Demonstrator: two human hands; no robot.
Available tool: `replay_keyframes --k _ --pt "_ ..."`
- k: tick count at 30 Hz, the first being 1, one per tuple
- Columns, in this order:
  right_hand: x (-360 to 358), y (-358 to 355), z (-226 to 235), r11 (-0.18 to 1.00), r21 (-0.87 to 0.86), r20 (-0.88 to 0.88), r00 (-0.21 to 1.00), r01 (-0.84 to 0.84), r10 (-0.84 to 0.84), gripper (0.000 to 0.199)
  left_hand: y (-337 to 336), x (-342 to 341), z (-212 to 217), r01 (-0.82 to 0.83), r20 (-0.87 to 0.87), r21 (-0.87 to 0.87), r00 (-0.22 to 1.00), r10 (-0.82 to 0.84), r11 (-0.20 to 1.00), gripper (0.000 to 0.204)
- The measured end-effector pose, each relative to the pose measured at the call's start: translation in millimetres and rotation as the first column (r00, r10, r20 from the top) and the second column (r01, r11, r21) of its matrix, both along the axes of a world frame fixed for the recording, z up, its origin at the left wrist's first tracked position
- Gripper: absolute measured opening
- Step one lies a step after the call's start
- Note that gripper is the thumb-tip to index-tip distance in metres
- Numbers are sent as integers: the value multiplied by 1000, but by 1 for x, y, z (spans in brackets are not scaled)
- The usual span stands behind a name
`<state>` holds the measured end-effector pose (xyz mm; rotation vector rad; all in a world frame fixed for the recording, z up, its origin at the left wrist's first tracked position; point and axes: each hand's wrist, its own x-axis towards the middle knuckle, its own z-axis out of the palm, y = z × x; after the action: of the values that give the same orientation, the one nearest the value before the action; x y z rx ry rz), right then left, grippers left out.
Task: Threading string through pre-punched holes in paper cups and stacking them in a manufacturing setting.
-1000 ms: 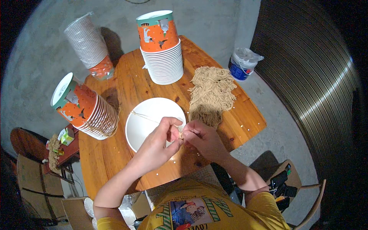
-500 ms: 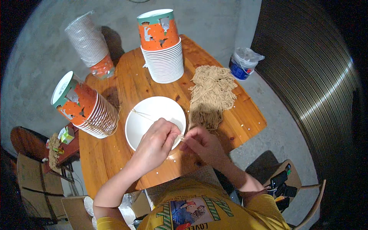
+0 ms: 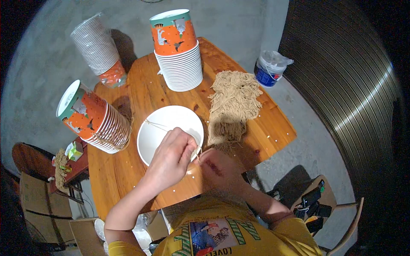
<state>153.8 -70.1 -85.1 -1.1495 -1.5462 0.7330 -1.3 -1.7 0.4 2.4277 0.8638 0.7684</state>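
My left hand (image 3: 171, 155) is closed over the near right rim of a round white bowl-like container (image 3: 151, 141), pinching a thin tan yarn strand (image 3: 199, 153) between thumb and forefinger. A thin length of yarn also crosses the container's far left rim. My right hand (image 3: 220, 168) is just right of the left one, in shadow and somewhat blurred. Its back faces up and its fingers curl under, mostly hidden, where the strand's short end meets them. Beyond it, a loose pile of tan yarn (image 3: 235, 96) lies on the wooden table (image 3: 143, 85).
Stacked orange-and-green paper buckets (image 3: 177, 55) stand at the back. Another stack (image 3: 92, 115), with yarn draped around it, leans at the left. A plastic-wrapped stack (image 3: 96, 47) is behind. A blue-and-white pail (image 3: 269, 70) sits beyond the table, and a chair (image 3: 329, 200) at the right.
My right hand has turned over and drawn down toward me, its fingers now tucked under. My left hand keeps its pinch on the yarn, nearly in place. The view has shifted slightly.
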Motion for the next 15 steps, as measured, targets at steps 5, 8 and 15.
replay_keyframes --k 5,8,15 --pt "-8 1 -2 992 113 23 999 -48 45 3 -5 2 2 -20 -54 200 998 32 980 13" --pt "-17 -4 -3 995 34 -203 974 -97 101 2 -10 2 1 -21 -77 295 996 45 955 18" --pt "-18 -9 -6 997 74 -61 998 5 -1 8 -13 -13 -6 -153 89 377 988 129 914 19"
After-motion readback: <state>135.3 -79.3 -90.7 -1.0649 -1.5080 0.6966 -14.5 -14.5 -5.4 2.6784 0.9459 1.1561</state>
